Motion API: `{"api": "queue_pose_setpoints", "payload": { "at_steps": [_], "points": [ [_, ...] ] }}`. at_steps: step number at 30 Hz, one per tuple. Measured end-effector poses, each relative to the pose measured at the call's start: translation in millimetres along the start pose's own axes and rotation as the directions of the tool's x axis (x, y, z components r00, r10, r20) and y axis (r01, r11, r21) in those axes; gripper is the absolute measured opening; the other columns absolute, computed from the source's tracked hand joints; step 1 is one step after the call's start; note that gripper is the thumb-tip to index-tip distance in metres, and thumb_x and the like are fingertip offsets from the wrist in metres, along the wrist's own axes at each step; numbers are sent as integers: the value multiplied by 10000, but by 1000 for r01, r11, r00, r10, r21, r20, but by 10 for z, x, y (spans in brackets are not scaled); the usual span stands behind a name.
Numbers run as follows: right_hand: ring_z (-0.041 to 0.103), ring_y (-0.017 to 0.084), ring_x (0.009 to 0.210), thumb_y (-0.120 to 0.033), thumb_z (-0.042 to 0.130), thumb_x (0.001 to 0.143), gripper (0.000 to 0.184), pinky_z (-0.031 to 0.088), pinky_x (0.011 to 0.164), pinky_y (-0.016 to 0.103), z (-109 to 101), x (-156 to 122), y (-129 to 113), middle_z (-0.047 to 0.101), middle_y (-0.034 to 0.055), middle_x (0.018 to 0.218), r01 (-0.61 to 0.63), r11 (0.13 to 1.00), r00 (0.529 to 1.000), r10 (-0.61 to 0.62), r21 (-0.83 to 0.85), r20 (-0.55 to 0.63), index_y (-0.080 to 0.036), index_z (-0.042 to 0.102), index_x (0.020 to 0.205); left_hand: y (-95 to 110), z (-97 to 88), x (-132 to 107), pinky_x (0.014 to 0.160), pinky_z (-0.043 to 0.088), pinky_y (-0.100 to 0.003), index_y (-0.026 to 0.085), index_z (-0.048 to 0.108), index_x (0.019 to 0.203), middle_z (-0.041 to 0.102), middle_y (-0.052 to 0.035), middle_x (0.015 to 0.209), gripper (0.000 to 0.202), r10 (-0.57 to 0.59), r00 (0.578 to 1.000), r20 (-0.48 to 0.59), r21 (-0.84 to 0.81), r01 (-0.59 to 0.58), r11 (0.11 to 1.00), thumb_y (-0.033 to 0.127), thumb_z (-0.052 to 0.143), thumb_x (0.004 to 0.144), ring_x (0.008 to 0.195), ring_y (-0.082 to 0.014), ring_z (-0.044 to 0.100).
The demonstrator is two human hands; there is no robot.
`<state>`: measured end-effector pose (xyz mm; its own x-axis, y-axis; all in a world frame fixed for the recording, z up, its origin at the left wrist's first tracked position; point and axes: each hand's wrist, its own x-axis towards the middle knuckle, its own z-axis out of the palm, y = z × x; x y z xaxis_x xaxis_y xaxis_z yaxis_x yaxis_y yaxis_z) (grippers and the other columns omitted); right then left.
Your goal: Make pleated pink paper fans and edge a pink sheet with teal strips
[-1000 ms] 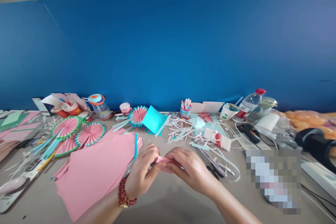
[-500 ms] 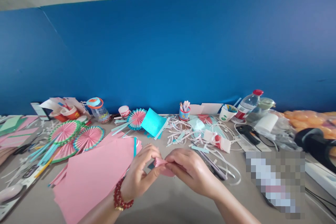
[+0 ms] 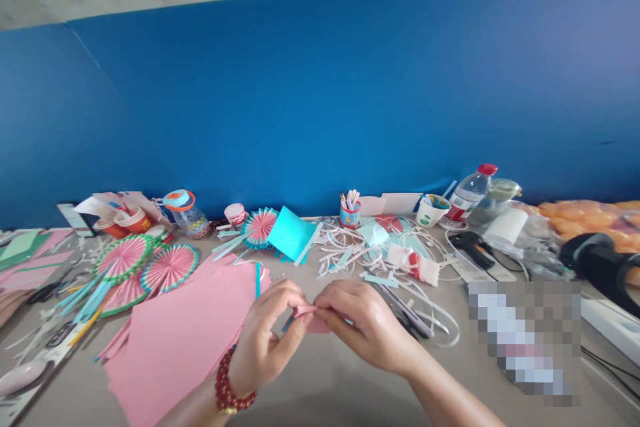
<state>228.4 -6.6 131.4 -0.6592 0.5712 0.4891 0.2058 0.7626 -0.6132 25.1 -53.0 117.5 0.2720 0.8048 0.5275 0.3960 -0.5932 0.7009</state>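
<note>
Paper, pink and folded into a small piece, sits between our 2 hands in the head view, raised above the grey-brown tabletop. Our bare left hand is curled, its thumb and fingertips closed on the paper's left end; our bare right hand pinches it from the right. We cannot tell how many folds it has. Round red beads circle our left wrist. Near that hand we have large flat pink paper sheets, stacked, with a narrow turquoise paper strip at their far right corner. Farther left lie round pleated pink paper fans. Beyond our hands we see a square bright-blue paper sheet and, to its right, tangled thin white paper strips.
</note>
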Motion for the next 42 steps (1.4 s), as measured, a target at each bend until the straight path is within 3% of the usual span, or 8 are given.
{"api": "queue_pose_setpoints", "payload": {
  "at_steps": [6, 20, 26, 31, 38, 42],
  "points": [
    [595, 144, 694, -274, 463, 1003, 208, 425, 657, 239, -10, 16, 16, 664, 43, 765, 7, 999, 1000, -8, 49, 15, -185, 627, 914, -3, 15, 16, 880, 447, -350, 197, 554, 895, 594, -21, 813, 107, 25, 999, -27, -15, -25, 1000, 101, 516, 922, 801, -163, 566],
    [601, 151, 704, -213, 455, 999, 181, 422, 658, 260, -6, 31, 48, 675, 47, 774, 69, 994, 996, -72, -81, -43, -188, 626, 945, -50, 4, 11, 953, 456, -391, 201, 602, 1024, 658, -43, 898, 201, 67, 997, -29, -4, -67, 998, 53, 536, 905, 895, -177, 601],
    [623, 169, 741, -212, 412, 1005, 234, 433, 677, 284, -5, 45, 59, 686, 61, 775, 95, 995, 995, -94, -26, 32, -189, 628, 919, -40, 5, 17, 1029, 419, -458, 200, 606, 920, 667, -19, 829, 174, 101, 992, -71, 5, -101, 995, 47, 523, 906, 793, -156, 612],
    [599, 164, 697, -219, 414, 1008, 242, 416, 657, 283, -25, 45, 56, 678, 51, 741, 91, 993, 996, -89, -76, 31, -190, 622, 887, -36, 26, 39, 1035, 423, -437, 204, 613, 904, 681, -17, 810, 146, 38, 997, -63, 18, -37, 999, 93, 519, 920, 782, -161, 630],
    [597, 160, 682, -245, 448, 1010, 212, 396, 655, 278, -3, 13, 62, 688, 53, 765, 79, 975, 995, -89, -207, -39, -192, 619, 897, -60, 72, 68, 869, 508, -322, 197, 585, 884, 639, -28, 817, 34, -28, 998, -57, 80, 33, 996, 179, 593, 912, 814, -167, 617],
    [603, 162, 690, -237, 468, 1001, 168, 398, 659, 282, 9, 11, 44, 690, 46, 768, 86, 967, 994, -99, -241, -45, -191, 615, 933, -55, 56, 73, 945, 481, -355, 201, 584, 905, 654, -24, 844, 72, 26, 999, -46, 56, -23, 998, 133, 566, 919, 833, -159, 621]
  ]
}}
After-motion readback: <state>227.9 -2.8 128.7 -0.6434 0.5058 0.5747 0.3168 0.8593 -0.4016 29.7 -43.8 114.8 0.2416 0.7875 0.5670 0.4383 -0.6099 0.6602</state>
